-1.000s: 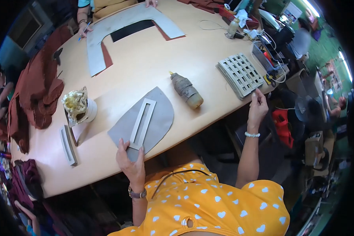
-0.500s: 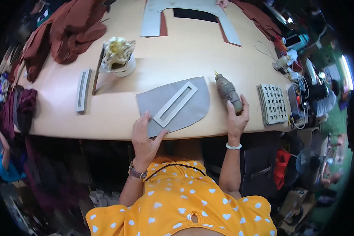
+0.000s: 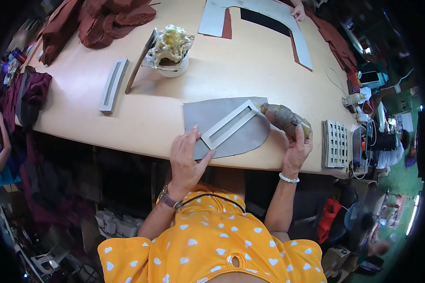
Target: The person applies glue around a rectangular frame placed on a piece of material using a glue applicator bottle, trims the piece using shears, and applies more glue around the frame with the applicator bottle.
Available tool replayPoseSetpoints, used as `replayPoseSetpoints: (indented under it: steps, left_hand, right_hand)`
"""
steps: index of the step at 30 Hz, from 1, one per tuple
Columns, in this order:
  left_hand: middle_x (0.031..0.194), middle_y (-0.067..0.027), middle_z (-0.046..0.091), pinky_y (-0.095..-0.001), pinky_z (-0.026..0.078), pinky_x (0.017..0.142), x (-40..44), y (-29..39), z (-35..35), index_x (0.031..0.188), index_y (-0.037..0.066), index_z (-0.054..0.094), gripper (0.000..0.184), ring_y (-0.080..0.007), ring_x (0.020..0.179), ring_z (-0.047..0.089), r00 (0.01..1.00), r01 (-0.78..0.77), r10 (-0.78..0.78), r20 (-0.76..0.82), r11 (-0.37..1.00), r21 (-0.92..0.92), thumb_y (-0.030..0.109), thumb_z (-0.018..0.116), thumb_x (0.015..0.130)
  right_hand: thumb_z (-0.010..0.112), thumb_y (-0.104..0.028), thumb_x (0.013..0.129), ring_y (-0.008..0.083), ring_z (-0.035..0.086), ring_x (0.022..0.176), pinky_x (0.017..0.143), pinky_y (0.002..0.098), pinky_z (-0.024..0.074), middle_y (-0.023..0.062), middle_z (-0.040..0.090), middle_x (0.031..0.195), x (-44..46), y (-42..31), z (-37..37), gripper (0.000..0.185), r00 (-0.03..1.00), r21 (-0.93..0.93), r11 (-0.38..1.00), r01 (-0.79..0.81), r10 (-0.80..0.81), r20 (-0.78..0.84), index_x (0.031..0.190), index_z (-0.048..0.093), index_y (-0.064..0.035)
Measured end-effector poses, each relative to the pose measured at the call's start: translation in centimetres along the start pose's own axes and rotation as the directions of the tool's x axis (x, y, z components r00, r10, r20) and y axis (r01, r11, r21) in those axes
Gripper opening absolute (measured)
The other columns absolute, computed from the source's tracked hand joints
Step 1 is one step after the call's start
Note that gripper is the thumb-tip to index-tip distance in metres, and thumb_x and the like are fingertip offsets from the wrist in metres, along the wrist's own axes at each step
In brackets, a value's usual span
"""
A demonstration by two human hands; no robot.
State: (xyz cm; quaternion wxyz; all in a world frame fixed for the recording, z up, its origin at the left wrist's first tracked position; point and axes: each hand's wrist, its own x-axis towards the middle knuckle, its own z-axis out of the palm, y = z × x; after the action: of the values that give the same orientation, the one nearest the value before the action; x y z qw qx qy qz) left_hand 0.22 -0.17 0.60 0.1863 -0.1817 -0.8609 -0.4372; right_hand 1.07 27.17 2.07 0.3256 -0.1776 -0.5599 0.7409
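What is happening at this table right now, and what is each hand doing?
The person's right hand holds a wrapped bottle, tilted so its yellow tip is at the far end of a pale slotted frame. The frame lies on a gray flat piece on the table. The fingers of the left hand are at the frame's near end. Whether anything is coming out of the tip cannot be told. Across the table, another person's hand is near a large pale arched piece.

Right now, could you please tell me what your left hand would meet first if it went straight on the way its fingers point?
The left hand would likely meet the grey piece first, at or beneath its fingertips; its thumb might brush the slotted frame, though depth is unclear.
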Motion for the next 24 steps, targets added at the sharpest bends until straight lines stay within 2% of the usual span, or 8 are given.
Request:
replayPoseSetpoints:
  steps: [3,6,9,12,24]
  left_hand:
    - [0.095,-0.0133,0.058,-0.0388,0.042,0.081,0.0,0.0,0.1,0.124,-0.001,0.043,0.067,-0.0296,0.089,0.053,1.000,0.012,-0.012,0.006,1.000,-0.015,0.008,0.074,0.065]
    - [0.095,-0.0109,0.059,-0.0427,0.038,0.089,-0.1,0.0,0.1,0.124,0.001,0.045,0.065,-0.0288,0.093,0.053,0.998,0.067,-0.066,0.021,0.997,-0.035,0.010,0.072,0.066]
    - [0.095,-0.0098,0.059,-0.0441,0.037,0.090,-0.1,0.2,0.0,0.125,0.002,0.045,0.065,-0.0279,0.094,0.053,0.997,0.079,-0.078,0.025,0.997,-0.022,0.012,0.072,0.067]
    - [0.094,-0.0131,0.059,-0.0391,0.041,0.080,0.1,0.1,0.0,0.123,-0.001,0.045,0.065,-0.0299,0.087,0.053,1.000,0.016,-0.016,0.006,1.000,0.004,0.009,0.073,0.065]
    - [0.093,-0.0132,0.059,-0.0391,0.041,0.080,0.2,0.2,0.0,0.122,-0.001,0.045,0.064,-0.0299,0.087,0.053,1.000,0.015,-0.015,0.006,1.000,0.014,0.008,0.073,0.065]
  right_hand:
    - [0.064,-0.009,0.082,0.0142,0.058,0.086,0.074,0.0255,0.0503,0.0069,0.057,0.101,-0.2,0.1,0.4,0.036,0.999,-0.061,0.998,0.020,-0.022,-0.025,0.114,0.050,0.0003]
    - [0.064,-0.007,0.081,0.0130,0.057,0.088,0.076,0.0245,0.0491,0.0062,0.056,0.101,0.1,0.5,0.6,0.036,0.998,-0.080,0.995,0.057,-0.059,-0.024,0.113,0.050,0.0008]
    - [0.065,-0.004,0.080,0.0126,0.056,0.090,0.079,0.0244,0.0482,0.0061,0.055,0.102,0.2,0.5,0.9,0.036,0.996,-0.092,0.992,0.085,-0.087,-0.023,0.112,0.051,0.0014]
    - [0.066,-0.003,0.079,0.0127,0.055,0.091,0.079,0.0248,0.0476,0.0063,0.054,0.103,0.0,0.3,1.4,0.037,0.995,-0.128,0.987,0.096,-0.099,-0.023,0.112,0.051,0.0018]
    - [0.067,-0.005,0.079,0.0145,0.054,0.093,0.083,0.0271,0.0456,0.0072,0.054,0.104,0.3,0.2,1.8,0.038,0.978,-0.226,0.951,0.209,-0.205,0.045,0.113,0.051,0.0021]
